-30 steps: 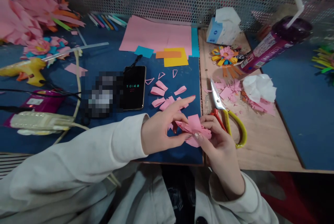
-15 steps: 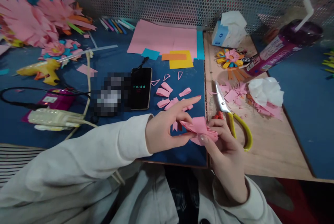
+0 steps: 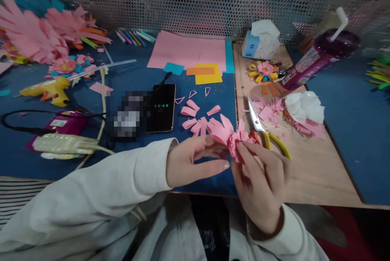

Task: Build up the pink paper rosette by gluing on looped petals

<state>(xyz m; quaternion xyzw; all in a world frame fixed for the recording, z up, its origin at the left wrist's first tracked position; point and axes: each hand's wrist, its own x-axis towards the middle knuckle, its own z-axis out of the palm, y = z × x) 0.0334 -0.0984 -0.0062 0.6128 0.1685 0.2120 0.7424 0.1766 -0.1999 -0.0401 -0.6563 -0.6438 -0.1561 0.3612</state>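
Note:
A pink paper flower (image 3: pixel 232 138) with looped petals is held over the near edge of the blue table. My right hand (image 3: pixel 264 171) pinches its ruffled centre between thumb and fingers. On the other side, my left hand (image 3: pixel 198 159) is open, its thumb stretched out apart from the fingers. Those fingertips lie close under the flower's left petals; whether they touch is hidden. Beyond the flower lie several loose pink paper loops (image 3: pixel 190 108). Scissors (image 3: pixel 258 125) with yellow handles rest just right of my right hand.
A phone (image 3: pixel 163 107) and a yellow glue gun (image 3: pixel 45 89) lie to the left. Coloured paper sheets (image 3: pixel 189 50) are at the back. A tissue box (image 3: pixel 260 44), a purple bottle (image 3: pixel 319 62) with a straw, a finished flower (image 3: pixel 263 71) and crumpled tissue (image 3: pixel 304 106) stand right.
The flower has turned so its ruffled centre and petals show. My left thumb has come off it, and the left index finger no longer points out. My right hand has shifted its grip.

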